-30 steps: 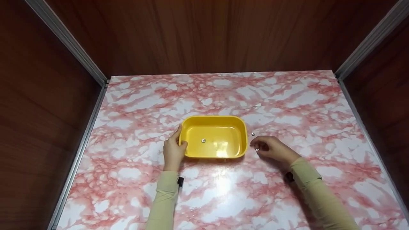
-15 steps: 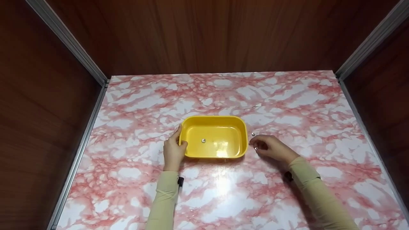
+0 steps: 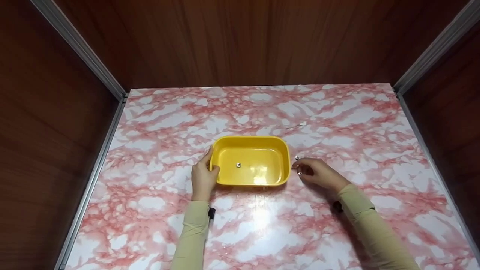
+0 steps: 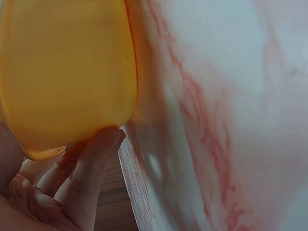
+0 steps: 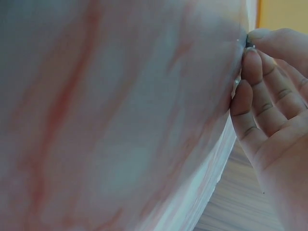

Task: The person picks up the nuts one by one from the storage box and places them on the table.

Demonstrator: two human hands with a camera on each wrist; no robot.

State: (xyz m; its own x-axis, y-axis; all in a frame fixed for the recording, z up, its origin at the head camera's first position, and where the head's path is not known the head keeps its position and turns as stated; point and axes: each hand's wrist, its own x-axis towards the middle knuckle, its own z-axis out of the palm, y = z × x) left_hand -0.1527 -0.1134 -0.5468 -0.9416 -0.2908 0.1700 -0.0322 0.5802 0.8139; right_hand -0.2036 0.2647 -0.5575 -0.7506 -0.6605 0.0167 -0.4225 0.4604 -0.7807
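Observation:
A yellow plastic container [image 3: 249,159] stands on the table, with one small silver nut [image 3: 239,165] lying on its floor. My left hand [image 3: 203,178] grips the container's left wall, thumb over the rim and fingers along the outside. Just off the container's right side is my right hand [image 3: 318,173]; it pinches a small metal nut [image 5: 249,43] between thumb and fingertip, mostly covered by them. Another nut [image 3: 296,158] lies on the table right by its fingertips. The left wrist view shows the fingers [image 4: 89,168] against the container's outer wall.
The table [image 3: 157,225] has a red and white marbled top. Dark wooden panels [image 3: 240,45] stand at the back and on both sides, with grey metal strips [image 3: 93,172] along the side edges.
My right hand has shifted slightly left and away from me, bringing its fingertips up against the loose nut on the table. The left hand and the container have stayed put.

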